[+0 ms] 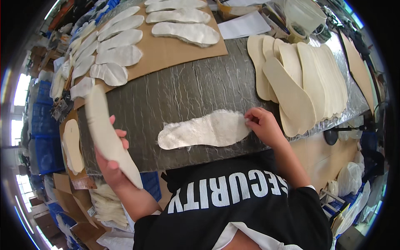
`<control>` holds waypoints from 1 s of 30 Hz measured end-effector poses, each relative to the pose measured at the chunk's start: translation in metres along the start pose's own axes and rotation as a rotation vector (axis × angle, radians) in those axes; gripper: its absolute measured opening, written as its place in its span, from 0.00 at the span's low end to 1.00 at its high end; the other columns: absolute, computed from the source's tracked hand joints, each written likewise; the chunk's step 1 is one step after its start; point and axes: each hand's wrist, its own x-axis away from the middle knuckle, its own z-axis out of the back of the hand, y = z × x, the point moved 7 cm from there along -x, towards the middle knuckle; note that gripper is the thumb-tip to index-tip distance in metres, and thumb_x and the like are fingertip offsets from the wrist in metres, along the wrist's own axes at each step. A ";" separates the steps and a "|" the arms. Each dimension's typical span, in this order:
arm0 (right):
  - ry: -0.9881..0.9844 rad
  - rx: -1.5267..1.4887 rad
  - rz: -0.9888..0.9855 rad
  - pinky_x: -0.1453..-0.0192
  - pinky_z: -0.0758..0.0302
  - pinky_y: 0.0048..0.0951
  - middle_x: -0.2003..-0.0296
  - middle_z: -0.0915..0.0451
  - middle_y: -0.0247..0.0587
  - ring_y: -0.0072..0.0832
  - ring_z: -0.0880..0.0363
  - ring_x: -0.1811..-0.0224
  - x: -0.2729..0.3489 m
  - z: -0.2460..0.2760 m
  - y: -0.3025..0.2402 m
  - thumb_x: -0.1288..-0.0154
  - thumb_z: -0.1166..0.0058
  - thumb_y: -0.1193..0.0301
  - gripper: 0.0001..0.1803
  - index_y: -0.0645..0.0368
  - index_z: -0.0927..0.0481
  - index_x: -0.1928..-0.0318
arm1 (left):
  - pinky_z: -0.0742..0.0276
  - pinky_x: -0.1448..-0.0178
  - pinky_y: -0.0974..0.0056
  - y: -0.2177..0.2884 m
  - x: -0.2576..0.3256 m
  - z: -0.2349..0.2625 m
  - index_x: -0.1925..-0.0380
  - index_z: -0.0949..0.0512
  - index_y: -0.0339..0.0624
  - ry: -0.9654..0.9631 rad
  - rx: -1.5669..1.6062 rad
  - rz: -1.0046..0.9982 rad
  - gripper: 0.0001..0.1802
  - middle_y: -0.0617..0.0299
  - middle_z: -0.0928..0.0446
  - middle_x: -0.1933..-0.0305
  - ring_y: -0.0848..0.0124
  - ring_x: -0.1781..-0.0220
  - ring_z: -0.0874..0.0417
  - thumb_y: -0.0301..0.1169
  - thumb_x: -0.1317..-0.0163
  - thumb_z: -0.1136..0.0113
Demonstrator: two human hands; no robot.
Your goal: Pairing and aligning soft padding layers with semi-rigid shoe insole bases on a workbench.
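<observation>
A cream insole (pixel 109 133) is held up on the left by my left hand (pixel 111 162), whose thumb and fingers wrap round its edges. On the dark table in front of me lies a white, silvery insole (pixel 204 130) with fuzzy fibre edges. My right hand (pixel 262 125) pinches the fuzzy right end of this insole between thumb and fingertips. To the right of that hand, a fanned pile of cream insoles (pixel 310 83) rests near the table's edge.
A cardboard sheet (pixel 175 52) at the back left bears rows of white fuzzy insoles (pixel 118 55). White paper (pixel 243 26) and a clear plastic tub (pixel 304 16) stand behind. Another cream insole (pixel 73 143) lies at the left edge, near blue crates (pixel 46 141).
</observation>
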 end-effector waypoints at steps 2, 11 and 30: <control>0.081 0.266 0.083 0.58 0.24 0.36 0.67 0.22 0.42 0.41 0.20 0.63 -0.003 -0.002 -0.015 0.40 0.44 0.76 0.07 0.58 0.18 0.60 | 0.26 0.43 0.64 -0.004 -0.003 -0.019 0.36 0.36 0.29 0.004 -0.205 -0.019 0.61 0.46 0.39 0.31 0.63 0.40 0.26 0.57 0.63 0.20; 0.293 0.383 0.104 0.60 0.22 0.41 0.63 0.24 0.44 0.45 0.20 0.63 0.004 -0.005 -0.009 0.40 0.50 0.77 0.21 0.51 0.21 0.46 | 0.31 0.34 0.54 -0.022 -0.018 -0.107 0.41 0.28 0.38 -0.455 -0.860 -0.180 0.52 0.45 0.38 0.31 0.54 0.33 0.31 0.59 0.63 0.24; 0.354 0.143 0.031 0.68 0.23 0.38 0.57 0.22 0.53 0.42 0.19 0.72 0.015 0.023 0.003 0.41 0.55 0.84 0.34 0.66 0.42 0.31 | 0.26 0.41 0.51 -0.035 -0.044 -0.173 0.47 0.24 0.39 -0.731 -1.048 -0.135 0.49 0.47 0.32 0.39 0.49 0.41 0.26 0.55 0.71 0.22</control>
